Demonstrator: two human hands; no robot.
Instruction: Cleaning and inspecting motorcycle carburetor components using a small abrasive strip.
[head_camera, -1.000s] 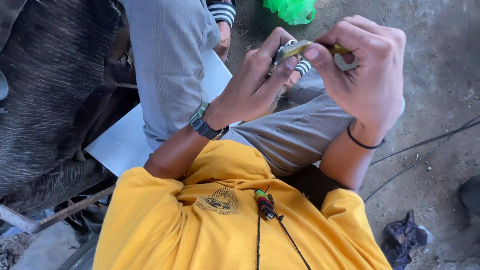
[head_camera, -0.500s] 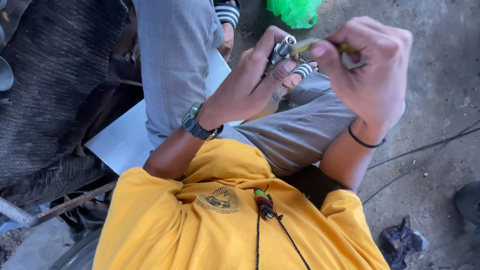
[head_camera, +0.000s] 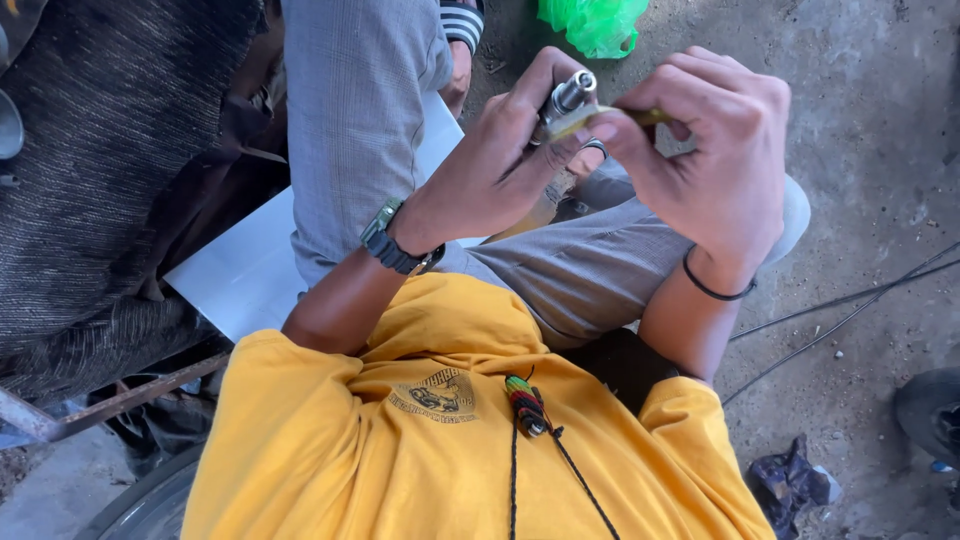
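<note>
Above my lap, I steady a small metal cylinder (head_camera: 568, 97) pinched in my left hand (head_camera: 500, 165), so my right hand (head_camera: 715, 165), fingers closed, works a yellowish stick (head_camera: 610, 118) against it

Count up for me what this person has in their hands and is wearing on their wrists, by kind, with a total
Small metal cylindrical part, gripped by the left hand: 1
Thin yellowish tool, pinched by the right hand: 1
Wristwatch on the left wrist: 1
Thin black band on the right wrist: 1
Total: 4
</note>
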